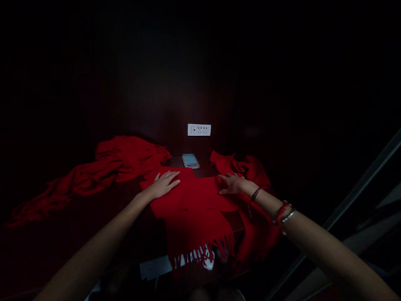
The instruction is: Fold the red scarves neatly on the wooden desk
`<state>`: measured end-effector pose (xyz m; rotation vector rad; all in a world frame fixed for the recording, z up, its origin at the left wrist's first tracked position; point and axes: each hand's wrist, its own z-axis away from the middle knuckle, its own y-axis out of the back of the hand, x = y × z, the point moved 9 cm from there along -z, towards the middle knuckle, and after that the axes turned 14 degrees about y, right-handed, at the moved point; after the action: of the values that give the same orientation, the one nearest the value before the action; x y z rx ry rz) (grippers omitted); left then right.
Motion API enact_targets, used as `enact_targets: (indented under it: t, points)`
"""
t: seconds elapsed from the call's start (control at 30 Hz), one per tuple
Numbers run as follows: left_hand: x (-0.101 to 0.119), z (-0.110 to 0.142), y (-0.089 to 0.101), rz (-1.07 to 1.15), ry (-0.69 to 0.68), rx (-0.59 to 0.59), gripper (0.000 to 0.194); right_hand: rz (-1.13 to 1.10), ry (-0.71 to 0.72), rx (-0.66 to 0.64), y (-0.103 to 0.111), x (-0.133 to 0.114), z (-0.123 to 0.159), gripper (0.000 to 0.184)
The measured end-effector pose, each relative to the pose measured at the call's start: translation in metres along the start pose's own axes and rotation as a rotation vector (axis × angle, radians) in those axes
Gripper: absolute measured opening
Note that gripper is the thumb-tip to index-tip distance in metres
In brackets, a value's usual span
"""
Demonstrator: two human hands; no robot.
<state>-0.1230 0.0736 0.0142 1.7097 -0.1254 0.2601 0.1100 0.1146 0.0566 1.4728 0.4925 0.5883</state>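
A red fringed scarf (191,205) lies spread on a dark tabletop, its tasselled end hanging over the front edge. My left hand (164,184) rests flat on the scarf's left side, fingers stretched out, a ring on one finger. On the scarf's right side is my right hand (232,184), palm down with fingers apart; bracelets circle that wrist and forearm. Neither hand grips the cloth. More red cloth (125,154) lies crumpled to the left, trailing toward the table's left side. Another bunched red cloth (250,167) sits behind and beside my right hand and hangs down at the right.
A white wall socket plate (199,130) is on the dark wall ahead. Below it lies a blurred, pale blue flat object (190,161). Under the front edge, a white strip (155,267) shows. Pale slanted bars (360,179) stand at the right. Much else is too dark to tell.
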Motion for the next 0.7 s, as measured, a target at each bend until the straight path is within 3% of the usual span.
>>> enact_targets:
  t: [0.07, 0.13, 0.23, 0.4, 0.5, 0.6, 0.7]
  points:
    - [0.012, -0.001, -0.010, -0.029, 0.004, -0.053, 0.064, -0.004, -0.043, -0.133, -0.029, 0.010, 0.006, 0.061]
    - [0.022, -0.003, -0.018, -0.067, -0.015, -0.097, 0.068, -0.004, -0.064, -0.143, -0.045, 0.024, 0.010, 0.056]
    - [0.031, -0.006, -0.025, -0.076, -0.058, -0.112, 0.068, 0.011, -0.051, -0.064, -0.054, 0.042, 0.012, 0.054]
    - [0.033, -0.013, -0.019, 0.013, -0.082, -0.077, 0.064, 0.014, -0.038, -0.078, -0.052, 0.046, 0.011, 0.052]
    - [0.024, -0.017, 0.005, 0.135, -0.090, 0.012, 0.057, 0.056, 0.048, 0.034, -0.024, 0.018, -0.003, 0.053]
    - [0.002, -0.018, 0.026, 0.204, -0.073, 0.047, 0.054, -0.007, 0.344, 0.141, 0.000, -0.046, -0.030, 0.047]
    - [-0.017, -0.014, 0.027, 0.212, -0.093, -0.024, 0.052, -0.108, 0.610, 0.154, 0.004, -0.109, -0.061, 0.045]
